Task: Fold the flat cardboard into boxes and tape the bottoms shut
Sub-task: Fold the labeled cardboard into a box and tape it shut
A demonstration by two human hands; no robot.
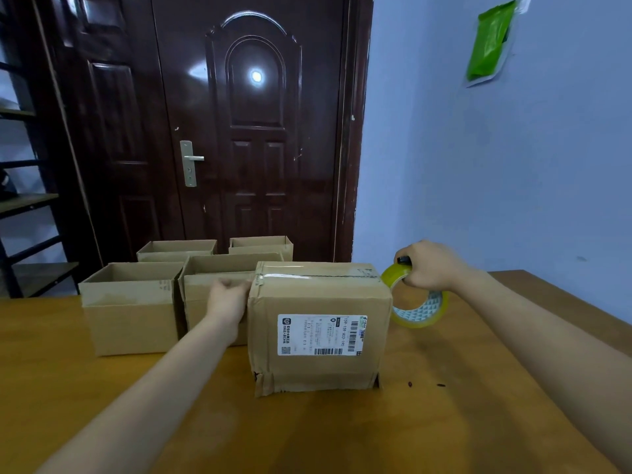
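Four open-topped boxes (130, 307) at far L, rear two partly hidden. L hand (228, 295) pressed w/ curled fingers vs upper L edge of labelled box (319, 328) on wooden table (342, 432); fingertips hard to make out. Clear tape strip (290, 276) across box top. R hand (429, 266) clenched on tape roll (415, 299) just R of box; dark item under thumb unclear.

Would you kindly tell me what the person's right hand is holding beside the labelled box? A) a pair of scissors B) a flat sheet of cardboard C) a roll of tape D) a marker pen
C: the right hand grips a yellowish roll of tape at the right edge of the labelled box, while the left hand rests against the box's left side.
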